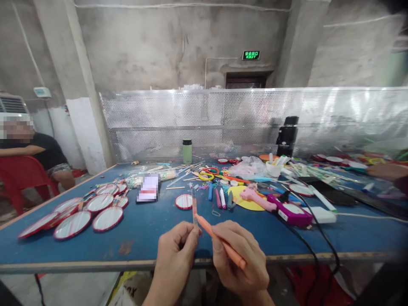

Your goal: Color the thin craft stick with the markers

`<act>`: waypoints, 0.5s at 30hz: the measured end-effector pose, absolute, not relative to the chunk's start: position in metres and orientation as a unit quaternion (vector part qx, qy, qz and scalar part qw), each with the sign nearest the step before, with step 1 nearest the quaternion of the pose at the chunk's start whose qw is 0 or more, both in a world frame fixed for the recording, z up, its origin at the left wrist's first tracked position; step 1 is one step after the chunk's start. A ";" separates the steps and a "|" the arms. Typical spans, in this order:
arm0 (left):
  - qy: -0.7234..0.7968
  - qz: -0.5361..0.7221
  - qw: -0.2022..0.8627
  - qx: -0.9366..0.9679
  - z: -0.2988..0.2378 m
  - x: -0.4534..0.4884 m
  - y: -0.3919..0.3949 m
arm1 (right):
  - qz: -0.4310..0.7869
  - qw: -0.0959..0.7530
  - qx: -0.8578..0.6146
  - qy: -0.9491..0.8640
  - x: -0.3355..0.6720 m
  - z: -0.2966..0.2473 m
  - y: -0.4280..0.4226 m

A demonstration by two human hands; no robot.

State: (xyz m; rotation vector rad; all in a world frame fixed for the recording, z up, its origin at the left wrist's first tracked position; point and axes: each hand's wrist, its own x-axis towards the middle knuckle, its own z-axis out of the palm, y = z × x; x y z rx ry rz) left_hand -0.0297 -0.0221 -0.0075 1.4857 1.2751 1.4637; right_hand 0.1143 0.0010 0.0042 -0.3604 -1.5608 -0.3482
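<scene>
My left hand (pixel 178 253) pinches the lower end of a thin flat stick (pixel 194 199), which stands upright above the table's front edge. Part of the stick looks orange-pink. In my right hand (pixel 239 255) is an orange marker (pixel 223 242), gripped like a pen, its tip touching or very close to the stick. Just behind the stick lies a small round white disc with a red rim (pixel 184 202). Blue, pink and teal markers (pixel 230 199) lie to the right of it, near a paper clip (pixel 216 213).
Several red-rimmed discs (pixel 102 202) lie at left by a phone (pixel 148 188). A green bottle (pixel 187 151), scissors (pixel 207 175), a pink glue gun (pixel 258 198), a purple device (pixel 291 212) with cables and a black flask (pixel 287 137) stand farther back. A person (pixel 47 148) sits at far left.
</scene>
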 end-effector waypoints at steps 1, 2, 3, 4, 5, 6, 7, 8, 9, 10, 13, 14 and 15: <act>0.489 0.563 0.343 0.571 -0.007 -0.030 -0.022 | -0.156 0.683 -0.160 -0.696 0.114 0.004 0.001; 0.487 0.564 0.344 0.571 -0.008 -0.030 -0.022 | -0.156 0.684 -0.161 -0.695 0.114 0.004 0.002; 0.487 0.565 0.344 0.571 -0.008 -0.030 -0.022 | -0.156 0.686 -0.164 -0.691 0.114 0.003 0.002; 0.487 0.566 0.343 0.570 -0.008 -0.030 -0.022 | -0.155 0.690 -0.168 -0.687 0.114 0.002 0.002; 0.487 0.567 0.342 0.569 -0.009 -0.030 -0.021 | -0.153 0.693 -0.171 -0.683 0.115 0.002 0.002; 0.487 0.568 0.341 0.569 -0.010 -0.031 -0.021 | -0.153 0.696 -0.174 -0.680 0.115 0.001 0.002; 0.487 0.569 0.340 0.569 -0.010 -0.031 -0.020 | -0.154 0.697 -0.173 -0.679 0.115 0.001 0.002; 0.486 0.570 0.340 0.569 -0.011 -0.031 -0.020 | -0.156 0.696 -0.171 -0.680 0.115 0.001 0.002; 0.487 0.569 0.340 0.568 -0.011 -0.030 -0.020 | -0.160 0.694 -0.168 -0.681 0.115 0.001 0.001; 0.489 0.569 0.339 0.568 -0.011 -0.030 -0.020 | -0.164 0.692 -0.167 -0.683 0.115 0.002 0.001; 0.492 0.565 0.333 0.573 -0.009 -0.030 -0.021 | -0.166 0.684 -0.164 -0.691 0.115 0.003 0.001; 0.492 0.565 0.331 0.573 -0.008 -0.030 -0.021 | -0.164 0.682 -0.163 -0.694 0.114 0.003 0.001; 0.491 0.567 0.329 0.573 -0.007 -0.029 -0.022 | -0.162 0.681 -0.162 -0.696 0.114 0.004 0.001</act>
